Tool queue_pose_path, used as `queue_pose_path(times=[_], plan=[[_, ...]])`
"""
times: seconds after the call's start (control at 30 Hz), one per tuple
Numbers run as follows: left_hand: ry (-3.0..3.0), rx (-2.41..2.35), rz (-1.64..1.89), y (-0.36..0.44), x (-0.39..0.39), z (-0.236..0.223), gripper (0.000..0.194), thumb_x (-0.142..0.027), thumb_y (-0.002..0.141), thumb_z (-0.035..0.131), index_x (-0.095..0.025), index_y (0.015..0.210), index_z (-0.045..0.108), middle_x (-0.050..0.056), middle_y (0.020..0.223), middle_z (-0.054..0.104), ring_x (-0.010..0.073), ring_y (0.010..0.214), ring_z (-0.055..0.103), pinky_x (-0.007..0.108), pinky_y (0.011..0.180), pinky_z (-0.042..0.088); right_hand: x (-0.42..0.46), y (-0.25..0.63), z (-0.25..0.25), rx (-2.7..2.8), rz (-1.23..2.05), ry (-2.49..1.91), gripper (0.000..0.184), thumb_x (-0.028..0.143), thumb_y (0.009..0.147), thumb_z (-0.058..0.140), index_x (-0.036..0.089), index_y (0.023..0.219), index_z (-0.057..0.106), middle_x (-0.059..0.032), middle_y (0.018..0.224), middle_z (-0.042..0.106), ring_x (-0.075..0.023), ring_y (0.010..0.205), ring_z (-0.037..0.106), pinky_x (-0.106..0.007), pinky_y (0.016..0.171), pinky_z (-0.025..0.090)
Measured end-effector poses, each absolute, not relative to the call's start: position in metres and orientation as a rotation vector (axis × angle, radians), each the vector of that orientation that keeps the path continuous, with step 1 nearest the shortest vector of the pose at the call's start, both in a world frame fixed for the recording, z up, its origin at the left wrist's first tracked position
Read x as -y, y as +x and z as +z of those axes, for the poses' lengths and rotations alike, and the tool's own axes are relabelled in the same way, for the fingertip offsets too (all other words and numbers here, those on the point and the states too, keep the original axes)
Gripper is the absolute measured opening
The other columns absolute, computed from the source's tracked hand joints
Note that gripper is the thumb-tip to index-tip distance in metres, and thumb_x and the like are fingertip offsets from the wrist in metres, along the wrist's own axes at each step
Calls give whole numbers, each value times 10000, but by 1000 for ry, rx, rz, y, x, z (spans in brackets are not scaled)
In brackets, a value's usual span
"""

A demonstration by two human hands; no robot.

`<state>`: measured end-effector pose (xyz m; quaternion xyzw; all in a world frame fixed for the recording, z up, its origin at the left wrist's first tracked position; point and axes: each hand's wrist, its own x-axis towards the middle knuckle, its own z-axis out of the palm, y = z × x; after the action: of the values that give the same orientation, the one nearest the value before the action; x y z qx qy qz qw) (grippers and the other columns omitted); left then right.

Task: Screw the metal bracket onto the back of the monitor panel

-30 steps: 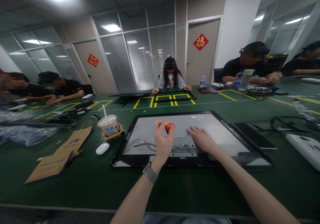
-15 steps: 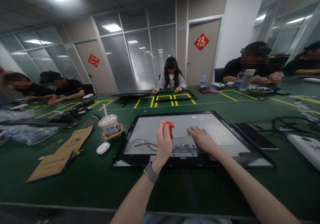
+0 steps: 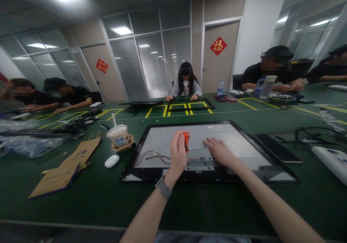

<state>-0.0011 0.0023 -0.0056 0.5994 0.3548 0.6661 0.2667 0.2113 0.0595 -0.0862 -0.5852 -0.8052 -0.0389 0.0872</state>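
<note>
From the left, past a flattened paper bag [image 3: 69,165] and a white mouse [image 3: 112,161], up to a drink cup [image 3: 118,136] near the left edge of a black-rimmed display panel [image 3: 159,138]: tight for moving that way. Next, onto the panel's bare grey back, laid flat on the green table [image 3: 89,214], with loose wires [image 3: 159,155] towards its left. Grasping an orange-handled tool [image 3: 186,142] in the left hand [image 3: 178,152], roughly upright above the port strip [image 3: 200,163]; cannot tell whether biting on a screw. Judged part-way along: already down to the exposed back, apparently not yet past the strip, to all looks still in place. Resting the right hand [image 3: 221,152] flat on the panel, grasping nothing. Further right, hemmed in by a dark slab [image 3: 276,147] just beside the panel; roomier nearer the body, towards the table's front edge.
</note>
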Motion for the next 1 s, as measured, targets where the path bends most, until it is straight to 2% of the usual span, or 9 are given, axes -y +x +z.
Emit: queue_pose_path(times=[0.13,0.2,0.3,0.4,0.5,0.6,0.8,0.87,1.0], plan=[[1739,-1017,1950,-1,-3,-3,234,-411,904,618,-195,842,684,45,886,568,171,834,567,288,774,478,-60,211,-88,2396,-138,-1735,522,187,979,277,216,1454,490,-148,1516,467,-327,1378,445,-580,1086,363],[1735,-1042,1956,-2,-4,-3,226,-390,922,596,-191,862,683,42,877,567,164,816,565,282,765,477,-60,211,-88,2397,-136,-1732,519,198,985,270,218,1457,486,-146,1516,468,-325,1381,442,-576,1085,367],[1664,-1028,1870,-2,-5,-6,297,-387,1000,447,-186,994,665,51,883,620,161,811,594,281,756,488,-59,211,-85,2407,-125,-1737,516,213,996,258,201,1462,480,-158,1520,457,-338,1380,441,-576,1085,367],[1606,-976,1800,-2,-7,-8,374,-428,1024,366,-181,1055,646,59,865,656,166,803,623,279,723,502,-57,210,-82,2423,-118,-1748,521,210,1001,244,178,1468,472,-169,1526,444,-349,1384,435,-576,1085,369],[1596,-949,1805,-1,-7,-8,362,-442,1018,380,-185,1098,623,62,880,676,172,824,638,285,732,510,-57,210,-80,2434,-113,-1759,521,206,1003,243,182,1473,465,-157,1533,439,-343,1395,419,-561,1091,368],[1606,-953,1844,-1,-7,-7,280,-395,985,488,-188,1134,603,60,916,675,171,852,636,294,782,505,-58,211,-82,2420,-108,-1754,513,208,996,274,204,1471,470,-150,1533,441,-333,1397,420,-559,1093,366],[1782,-1070,1920,-3,-6,-4,171,-359,872,675,-198,836,722,22,812,548,163,764,541,290,753,480,-60,212,-88,2405,-136,-1743,515,213,988,282,222,1465,476,-145,1523,459,-330,1387,433,-567,1087,368],[1797,-1060,1922,-4,-5,-3,204,-366,906,627,-201,852,733,44,889,566,180,845,562,302,790,484,-61,212,-88,2417,-142,-1748,524,199,983,271,200,1467,474,-153,1529,446,-338,1385,434,-569,1086,368],[1831,-956,1893,-4,-2,-2,320,-306,1004,417,-209,971,720,82,1094,628,211,1074,580,347,942,458,-60,212,-87,2419,-144,-1739,534,185,977,261,201,1468,473,-153,1528,447,-330,1381,441,-570,1085,367]])
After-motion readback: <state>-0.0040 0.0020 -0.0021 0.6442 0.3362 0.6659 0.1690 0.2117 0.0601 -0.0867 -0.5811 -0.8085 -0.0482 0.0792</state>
